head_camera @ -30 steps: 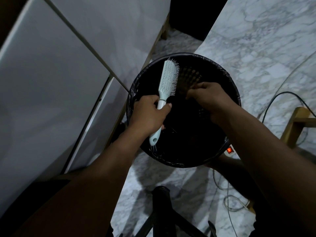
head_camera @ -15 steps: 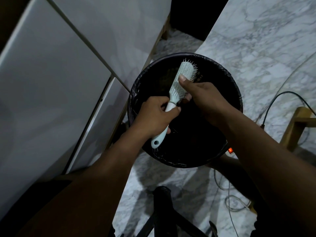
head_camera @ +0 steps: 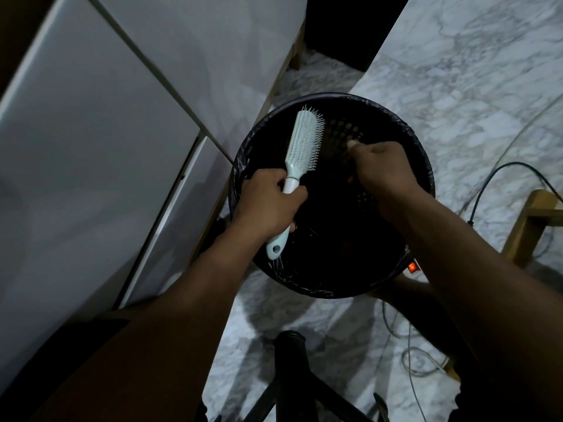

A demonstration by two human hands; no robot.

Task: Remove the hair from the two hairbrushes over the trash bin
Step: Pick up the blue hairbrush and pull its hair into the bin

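The left hand (head_camera: 268, 205) grips the handle of a pale hairbrush (head_camera: 300, 161), fingers wrapped around it. The brush head points away from the person, bristles facing the right hand (head_camera: 382, 170). The right hand is apart from the brush, fingers curled, thumb and fingertips pinched together. Both hands are above the open black trash bin (head_camera: 423, 166). A dark liner covers the bin rim. The bin stands on marble floor (head_camera: 457, 86).

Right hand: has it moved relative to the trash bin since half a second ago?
Yes. The right hand has pulled off the hairbrush head, rightward toward the trash bin's right rim, fingers pinched over the opening. The left hand holds the handle.
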